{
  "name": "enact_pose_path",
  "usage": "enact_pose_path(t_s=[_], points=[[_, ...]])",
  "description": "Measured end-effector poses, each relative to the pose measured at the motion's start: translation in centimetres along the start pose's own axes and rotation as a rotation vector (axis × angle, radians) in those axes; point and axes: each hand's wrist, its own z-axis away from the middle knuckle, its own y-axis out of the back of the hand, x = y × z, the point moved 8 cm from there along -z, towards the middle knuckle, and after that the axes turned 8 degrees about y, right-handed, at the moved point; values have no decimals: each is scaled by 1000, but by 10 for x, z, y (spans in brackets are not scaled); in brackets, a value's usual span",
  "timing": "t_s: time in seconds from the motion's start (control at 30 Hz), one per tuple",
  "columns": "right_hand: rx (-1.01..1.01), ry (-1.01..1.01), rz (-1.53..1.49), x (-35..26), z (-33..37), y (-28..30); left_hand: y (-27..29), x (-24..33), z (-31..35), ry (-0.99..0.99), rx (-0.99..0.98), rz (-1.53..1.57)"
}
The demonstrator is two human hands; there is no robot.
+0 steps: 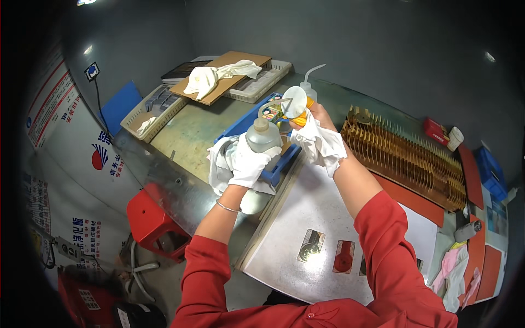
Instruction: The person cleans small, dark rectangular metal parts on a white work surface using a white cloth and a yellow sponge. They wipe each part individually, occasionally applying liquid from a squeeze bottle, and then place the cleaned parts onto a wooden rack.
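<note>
White fabric covers the left hand in the head view, and by this hand a translucent bottle is gripped around its body. From the top of the bottle a bent spout is extended toward a round white disc, but whether the two are touching cannot be told. The disc is held up by the fingers of the right hand, where yellow coverings can be seen, while white cloth is hung around the wrist. Both bottle and disc are held above a blue tray, which is placed on the counter. Behind the disc, a second spouted bottle is partly hidden.

At the left, large Chinese characters are printed in red and dark blue on a pale panel, together with a red and blue emblem. A white label with small print is stuck on a red object at lower left. Beyond the gold-coloured rack, pale lettering is carried by a red box, too small to be read.
</note>
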Motion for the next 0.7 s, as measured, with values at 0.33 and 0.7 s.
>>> enact_pose_path(t_s=[0.33, 0.7], points=[[203, 47, 102, -7, 5, 8, 2, 15, 6, -24, 2, -66], [455, -301, 241, -39, 195, -37, -42, 191, 131, -980, -337, -505]])
